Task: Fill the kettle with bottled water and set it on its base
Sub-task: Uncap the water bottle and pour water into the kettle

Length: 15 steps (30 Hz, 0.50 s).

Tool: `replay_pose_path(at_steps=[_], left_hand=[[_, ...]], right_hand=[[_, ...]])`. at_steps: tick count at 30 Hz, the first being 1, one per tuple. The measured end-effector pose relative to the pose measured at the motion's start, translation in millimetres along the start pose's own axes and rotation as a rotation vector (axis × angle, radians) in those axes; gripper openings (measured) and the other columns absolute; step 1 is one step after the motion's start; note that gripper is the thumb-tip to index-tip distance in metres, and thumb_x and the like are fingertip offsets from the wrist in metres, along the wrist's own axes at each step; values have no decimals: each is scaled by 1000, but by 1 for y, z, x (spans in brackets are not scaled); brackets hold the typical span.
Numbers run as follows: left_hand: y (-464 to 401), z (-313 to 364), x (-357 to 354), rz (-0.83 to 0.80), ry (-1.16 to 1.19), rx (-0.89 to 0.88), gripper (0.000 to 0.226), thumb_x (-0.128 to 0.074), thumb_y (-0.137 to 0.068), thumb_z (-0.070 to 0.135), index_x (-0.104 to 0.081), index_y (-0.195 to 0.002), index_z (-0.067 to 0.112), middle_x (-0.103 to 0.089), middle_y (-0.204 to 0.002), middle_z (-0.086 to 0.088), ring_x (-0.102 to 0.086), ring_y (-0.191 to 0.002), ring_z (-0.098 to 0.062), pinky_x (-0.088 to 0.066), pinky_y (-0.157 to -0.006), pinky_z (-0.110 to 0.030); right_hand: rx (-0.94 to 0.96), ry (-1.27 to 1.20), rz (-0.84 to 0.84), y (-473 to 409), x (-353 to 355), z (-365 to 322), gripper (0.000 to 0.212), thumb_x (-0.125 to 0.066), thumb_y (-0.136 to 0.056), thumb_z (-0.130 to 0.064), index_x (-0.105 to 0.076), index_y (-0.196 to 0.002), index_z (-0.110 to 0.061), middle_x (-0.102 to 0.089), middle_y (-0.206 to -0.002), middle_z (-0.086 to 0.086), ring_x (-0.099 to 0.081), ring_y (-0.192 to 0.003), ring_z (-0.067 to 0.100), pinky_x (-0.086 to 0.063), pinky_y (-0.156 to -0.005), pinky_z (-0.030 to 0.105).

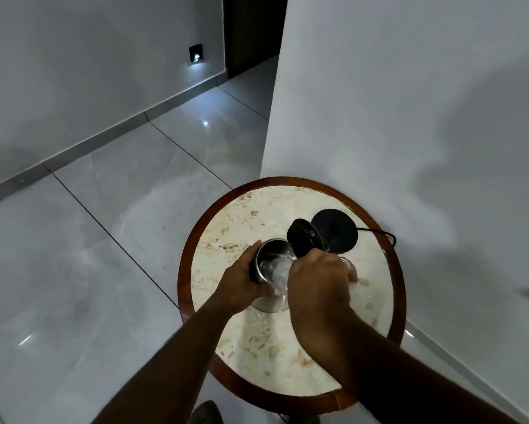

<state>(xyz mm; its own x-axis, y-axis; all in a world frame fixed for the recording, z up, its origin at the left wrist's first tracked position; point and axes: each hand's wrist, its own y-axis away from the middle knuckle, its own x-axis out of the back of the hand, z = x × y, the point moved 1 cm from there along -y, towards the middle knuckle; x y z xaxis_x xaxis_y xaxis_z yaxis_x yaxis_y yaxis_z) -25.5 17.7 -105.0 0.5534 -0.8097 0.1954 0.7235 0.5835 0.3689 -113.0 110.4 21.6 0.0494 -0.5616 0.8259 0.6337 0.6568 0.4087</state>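
Here is the round marble-topped surface with a dark wooden rim (196,240), tucked against the corner of a pale grey wall (410,102), with glossy grey floor tiles (104,240) spreading away beyond the left hand and a small lit wall fixture (195,53) glowing far off past it. The light is dim. Both bare forearms reach in over the surface. The left hand (242,278) is wrapped around the side of the shiny steel kettle (268,258), fingers curled on its wall; the kettle stands upright between the two hands, mouth facing up, its black hinged lid (303,240) flipped open and leaning away towards the wall. The right hand (318,280) is clenched round a clear plastic water bottle (280,275), which lies tipped over, its long axis running from the right hand across to the kettle's opening, neck end down inside the rim. Just beyond the right hand sits the black round kettle base (336,229), flat on the surface, apart from the kettle, its black cord (379,235) trailing off towards the wall.
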Motion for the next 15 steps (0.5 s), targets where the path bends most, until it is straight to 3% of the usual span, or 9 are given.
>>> replay_pose_path(at_steps=[4,6,9,11,12,13,15], left_hand=[[-2,-3,3,-46,55,2,104,-89,-57,26,-35,-146,20,-49,-145,-1,-46,-133,-21,-39,-111,-44],[-3,-3,3,-63,106,13,114,-88,-46,35,-36,-146,18,-49,-145,-4,-46,-133,-24,-39,-110,-49],[-1,-5,5,-70,68,-14,114,-94,-48,31,-35,-146,21,-49,-143,1,-46,-133,-21,-41,-108,-48],[-1,-2,1,-76,12,-20,108,-91,-52,30,-36,-144,29,-50,-139,12,-46,-132,-15,-44,-107,-37],[3,5,1,-72,-39,-34,101,-87,-53,34,-35,-140,38,-51,-131,25,-48,-127,-5,-45,-101,-23],[10,13,2,-40,-130,-61,93,-84,-56,40,-34,-133,47,-51,-120,37,-51,-116,7,-43,-89,-8],[31,22,-4,145,-352,-112,79,-81,-66,48,-37,-131,48,-48,-105,42,-48,-91,17,-36,-69,1]], right_hand=[[-32,-172,6,19,-25,10,40,-60,-87,-16,-45,-123,-4,-58,-112,15,-65,-93,31,-56,-77,39],[-60,-342,70,27,-43,17,43,-67,-84,-25,-45,-118,-10,-58,-107,9,-64,-90,23,-54,-72,34],[-24,-510,79,25,-80,19,63,-72,-78,-40,-37,-124,-14,-54,-113,5,-60,-93,20,-52,-73,30],[-2,-675,74,18,-105,25,72,-71,-77,-44,-31,-131,-16,-51,-121,5,-59,-99,21,-53,-77,32],[22,-743,79,15,-113,26,75,-71,-77,-45,-30,-133,-18,-51,-124,5,-58,-102,21,-53,-79,31],[51,-810,84,11,-120,26,77,-72,-76,-46,-29,-135,-19,-50,-127,4,-58,-103,21,-51,-79,30],[90,-945,100,7,-133,28,81,-73,-73,-48,-29,-136,-24,-51,-129,2,-56,-106,19,-48,-81,27]])
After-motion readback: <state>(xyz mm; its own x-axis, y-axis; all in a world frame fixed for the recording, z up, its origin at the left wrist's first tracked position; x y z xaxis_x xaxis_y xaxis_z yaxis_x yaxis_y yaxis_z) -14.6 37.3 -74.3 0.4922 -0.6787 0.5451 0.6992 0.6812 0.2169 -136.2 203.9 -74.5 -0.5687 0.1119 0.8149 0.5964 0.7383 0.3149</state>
